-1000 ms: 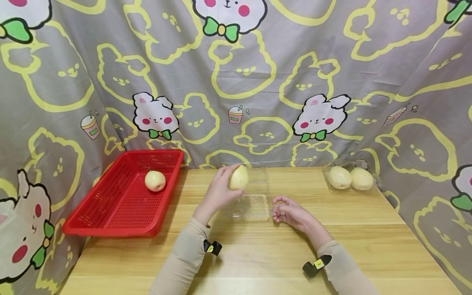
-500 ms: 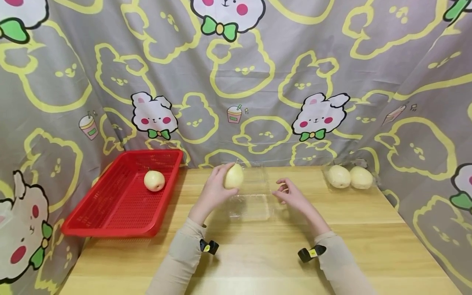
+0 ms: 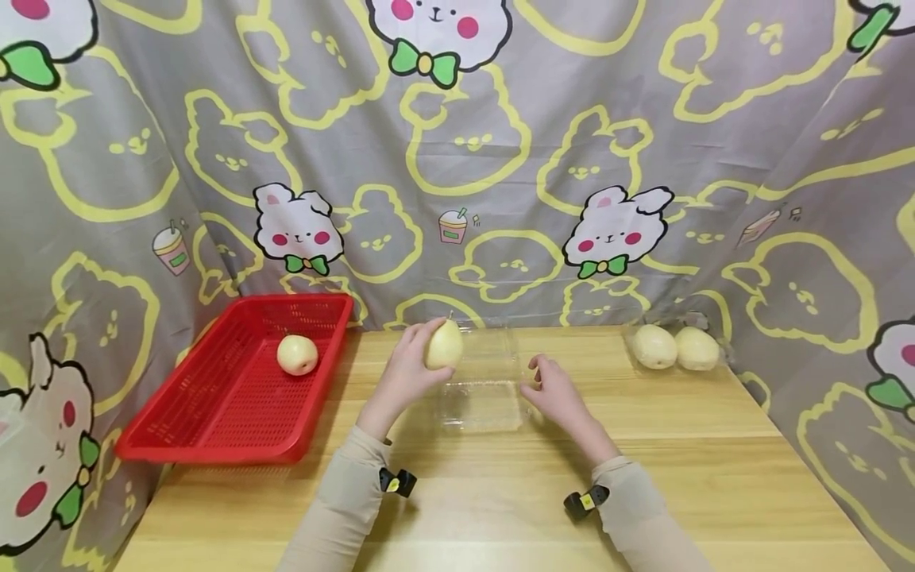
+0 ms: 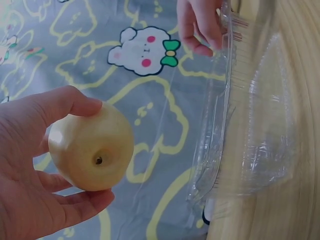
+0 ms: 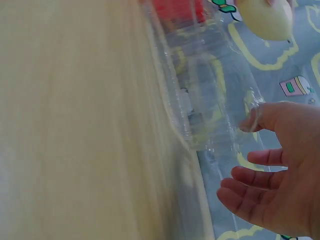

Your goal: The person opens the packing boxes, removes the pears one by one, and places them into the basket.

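My left hand [image 3: 403,377] grips a pale yellow pear [image 3: 446,345], thumb on one side and fingers on the other. In the left wrist view the pear [image 4: 90,142] shows a dark dimple at its end. Just right of it, an opened clear plastic clamshell box [image 3: 482,407] lies on the table. My right hand [image 3: 561,397] is at the box's right side, fingers loosely bent. From the right wrist, the thumb [image 5: 265,116] overlaps the rim of the clear box [image 5: 215,95], while the other fingers hang apart from it.
A red plastic basket [image 3: 214,445] on the left holds another pear [image 3: 297,354]. At the back right, two pears [image 3: 656,347] sit in clear packaging. A patterned grey curtain [image 3: 500,175] hangs behind the wooden table [image 3: 472,508].
My left hand has drifted slightly left with the pear in its grip. The right hand has risen, then moved left to the box's right edge.
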A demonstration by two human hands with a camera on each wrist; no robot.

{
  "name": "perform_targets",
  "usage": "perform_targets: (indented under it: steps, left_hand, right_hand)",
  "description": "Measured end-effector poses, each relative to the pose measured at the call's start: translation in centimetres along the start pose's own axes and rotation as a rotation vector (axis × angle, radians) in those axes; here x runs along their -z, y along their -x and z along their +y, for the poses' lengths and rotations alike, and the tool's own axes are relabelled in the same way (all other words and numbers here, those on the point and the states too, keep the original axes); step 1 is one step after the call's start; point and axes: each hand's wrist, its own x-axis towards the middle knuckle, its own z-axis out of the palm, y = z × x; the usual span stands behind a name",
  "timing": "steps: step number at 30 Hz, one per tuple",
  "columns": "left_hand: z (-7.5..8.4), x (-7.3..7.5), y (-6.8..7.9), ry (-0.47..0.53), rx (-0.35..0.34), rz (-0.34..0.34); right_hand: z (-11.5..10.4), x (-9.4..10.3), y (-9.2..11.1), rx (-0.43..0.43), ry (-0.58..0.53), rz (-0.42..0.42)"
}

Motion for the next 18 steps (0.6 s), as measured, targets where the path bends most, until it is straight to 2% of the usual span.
perform_targets:
  steps: [7, 13, 18]
  left_hand:
    - [-0.2, 0.1, 0.1, 0.000, -0.008, -0.003]
    - [-0.6, 0.7, 0.2, -0.023, 0.006, 0.003]
    - [-0.7, 1.2, 0.3, -0.039, -0.003, -0.003]
  right_hand:
    - [-1.0, -0.4, 0.4, 0.011, 0.174, -0.009]
    - [-1.7, -0.4, 0.9, 0.041, 0.326, 0.040]
    - [-2.0, -0.5, 1.0, 0.042, 0.376, 0.055]
